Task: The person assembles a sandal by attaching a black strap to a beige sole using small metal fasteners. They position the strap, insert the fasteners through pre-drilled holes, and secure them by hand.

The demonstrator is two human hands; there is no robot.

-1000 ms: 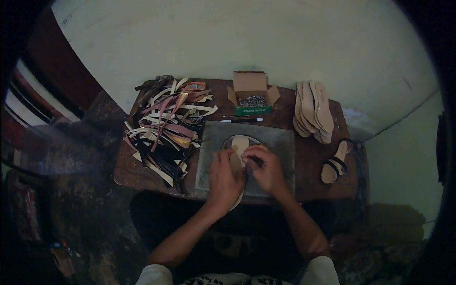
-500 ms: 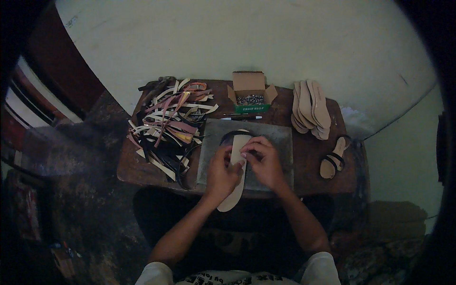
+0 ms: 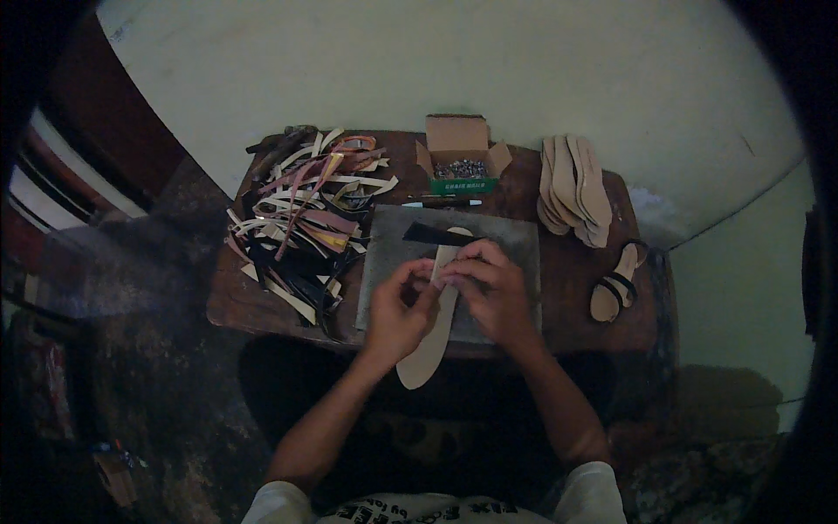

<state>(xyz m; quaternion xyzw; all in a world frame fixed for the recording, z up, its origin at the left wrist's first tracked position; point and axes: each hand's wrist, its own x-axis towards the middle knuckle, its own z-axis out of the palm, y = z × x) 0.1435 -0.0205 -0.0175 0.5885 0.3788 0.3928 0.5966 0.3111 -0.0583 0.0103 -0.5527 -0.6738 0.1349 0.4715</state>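
Observation:
A long beige sandal sole [image 3: 425,356] slants across a grey slab [image 3: 515,234], its wide near end jutting past the table's front edge. My left hand [image 3: 397,313] grips the sole's left side with fingers and thumb closed. From the right, my right hand [image 3: 499,293] pinches at the sole's middle, its fingertips meeting those of the left. What lies between the fingertips is too small to make out. A black strap [image 3: 428,233] crosses the sole near its far end, one end sticking out leftward. My right fingers partly hide its other side.
A tangled heap of coloured straps [image 3: 305,218] covers the table's left. Behind the slab stand an open green box of small metal nails [image 3: 461,168] and a white pen-like tool [image 3: 419,204]. Several beige soles [image 3: 572,188] and a black-strapped sandal [image 3: 615,288] lie right.
The black strap, curved round the far end of the sole before, now shows as a flatter band pointing left. Both hands stay on the sole, their fingertips closer together. The view has shifted slightly.

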